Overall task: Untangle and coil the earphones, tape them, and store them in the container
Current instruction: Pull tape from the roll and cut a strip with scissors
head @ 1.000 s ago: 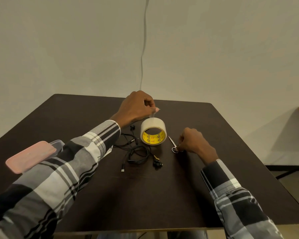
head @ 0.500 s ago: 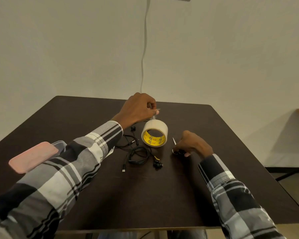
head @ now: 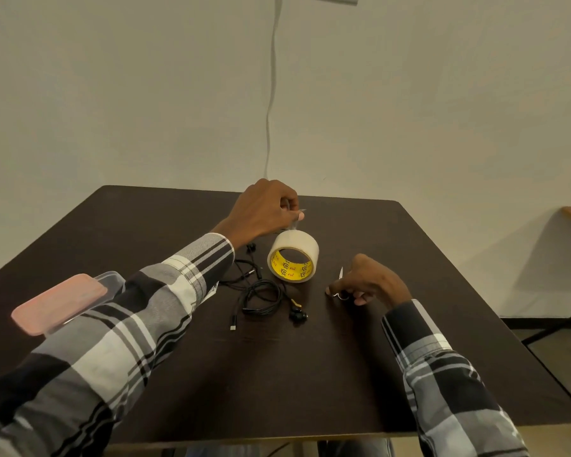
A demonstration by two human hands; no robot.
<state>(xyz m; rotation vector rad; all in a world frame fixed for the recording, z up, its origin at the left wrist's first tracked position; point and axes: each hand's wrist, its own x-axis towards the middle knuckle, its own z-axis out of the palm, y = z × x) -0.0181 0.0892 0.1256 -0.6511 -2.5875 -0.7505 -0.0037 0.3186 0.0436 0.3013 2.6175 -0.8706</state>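
Taping step under way, seen from a head-worn camera looking down at a dark tabletop (head: 310, 374). Left hand (head: 264, 211) raised above the tape roll (head: 293, 260), fingers pinching the free end of clear tape and drawing a short strip up from the roll, which stands on edge. Right hand (head: 366, 280) low on the tabletop just right of the roll, fingers curled round small scissors (head: 340, 282), blade tip poking out behind the knuckles. Black earphones (head: 262, 296) lying loosely coiled, not yet taped, just in front of the roll. Container (head: 114, 282) with a pink lid (head: 60, 303) near the left edge, partly behind the left sleeve. Likely next: scissors up to the taut strip for a cut. Plenty of bare surface near the front edge; far edge close behind the left hand.
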